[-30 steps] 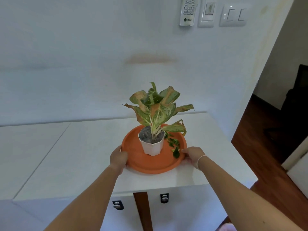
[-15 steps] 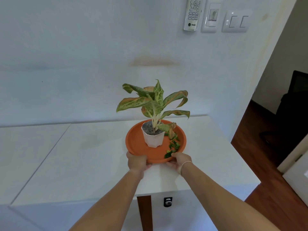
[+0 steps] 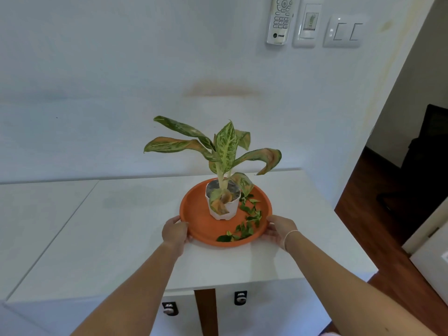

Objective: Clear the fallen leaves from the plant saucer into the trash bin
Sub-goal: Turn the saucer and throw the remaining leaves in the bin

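Left hand [image 3: 175, 231] had shifted to grip the saucer [image 3: 201, 223] rim at 8 o'clock; right hand [image 3: 278, 231] gripped at 4 o'clock. Saucer had been turned: leaves [image 3: 244, 220] lay between 2 and 5 o'clock on the tabletop [image 3: 116, 226]. Clearing not begun; no bin visible.

White cabinet [image 3: 126, 229] below — remote [image 3: 280, 20] and switches [image 3: 344, 31] on wall.

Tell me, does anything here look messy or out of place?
Yes. Small green fallen leaves lie scattered across the right side of the orange saucer, beside the white pot. On the wall behind, a brownish stain stands out.
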